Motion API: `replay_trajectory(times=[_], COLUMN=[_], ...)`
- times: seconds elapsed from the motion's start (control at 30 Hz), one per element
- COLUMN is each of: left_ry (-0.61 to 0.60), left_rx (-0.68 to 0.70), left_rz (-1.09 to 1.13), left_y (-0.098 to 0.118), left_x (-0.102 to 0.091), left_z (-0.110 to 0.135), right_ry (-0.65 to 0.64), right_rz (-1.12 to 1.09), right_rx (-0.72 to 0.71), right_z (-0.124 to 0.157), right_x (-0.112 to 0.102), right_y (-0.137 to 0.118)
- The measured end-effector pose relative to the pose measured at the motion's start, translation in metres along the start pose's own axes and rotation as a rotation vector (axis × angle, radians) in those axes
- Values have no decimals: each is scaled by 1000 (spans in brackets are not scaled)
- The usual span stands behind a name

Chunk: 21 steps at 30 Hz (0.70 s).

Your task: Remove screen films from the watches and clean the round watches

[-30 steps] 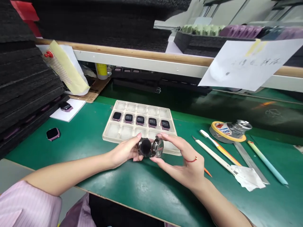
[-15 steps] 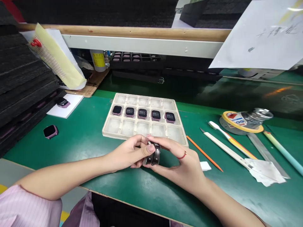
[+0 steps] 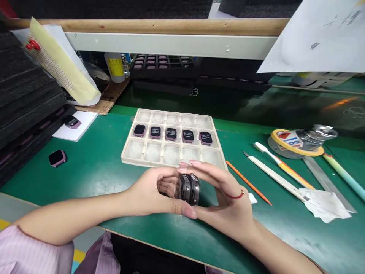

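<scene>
Between my two hands, just above the green bench (image 3: pixel 114 179), several dark watch cases (image 3: pixel 190 189) stand on edge, pressed face to face in a row. My left hand (image 3: pixel 154 194) curls round their left side, fingers behind and thumb along the lower front. My right hand (image 3: pixel 228 198) holds them from the right, its fingers over the top and the thumb below. Just behind is a cream tray (image 3: pixel 124 158) with pockets. Its middle row carries several purple watches (image 3: pixel 171 134) with dark screens; some show small white text.
At left lie a purple watch (image 3: pixel 57 158) and another on a white pad (image 3: pixel 85 121). To the right are an orange stick (image 3: pixel 249 183), a craft knife (image 3: pixel 275 177), a toothbrush (image 3: pixel 282 167), a steel ruler (image 3: pixel 327 182) and a tape roll (image 3: pixel 296 150). A shelf edge (image 3: pixel 171 42) crosses above.
The watch cases have turned and shifted slightly right in my hands, showing their edges more squarely. My left thumb has moved from their upper front to below them. The view has shifted slightly.
</scene>
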<state>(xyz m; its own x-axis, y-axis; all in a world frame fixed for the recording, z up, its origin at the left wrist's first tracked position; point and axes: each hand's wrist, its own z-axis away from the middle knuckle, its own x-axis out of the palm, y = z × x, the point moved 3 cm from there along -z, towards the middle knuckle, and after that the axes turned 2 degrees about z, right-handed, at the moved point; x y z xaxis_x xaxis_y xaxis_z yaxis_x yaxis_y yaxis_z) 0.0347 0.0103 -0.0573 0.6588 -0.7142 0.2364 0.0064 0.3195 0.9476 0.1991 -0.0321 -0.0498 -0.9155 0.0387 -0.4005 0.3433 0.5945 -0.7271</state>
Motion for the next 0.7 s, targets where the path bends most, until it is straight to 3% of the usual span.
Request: replay_trajectory(times=[0.3,0.7], left_ry=[18,144], left_rx=[28,82], left_rz=[-7,9], left_y=[1,2], left_x=[2,8], left_z=[1,5], right_ry=[-30,-79], right_rz=[33,98], right_rx=[-47,-138], right_z=[-3,-2], right_x=[1,1], right_y=[-1,-3])
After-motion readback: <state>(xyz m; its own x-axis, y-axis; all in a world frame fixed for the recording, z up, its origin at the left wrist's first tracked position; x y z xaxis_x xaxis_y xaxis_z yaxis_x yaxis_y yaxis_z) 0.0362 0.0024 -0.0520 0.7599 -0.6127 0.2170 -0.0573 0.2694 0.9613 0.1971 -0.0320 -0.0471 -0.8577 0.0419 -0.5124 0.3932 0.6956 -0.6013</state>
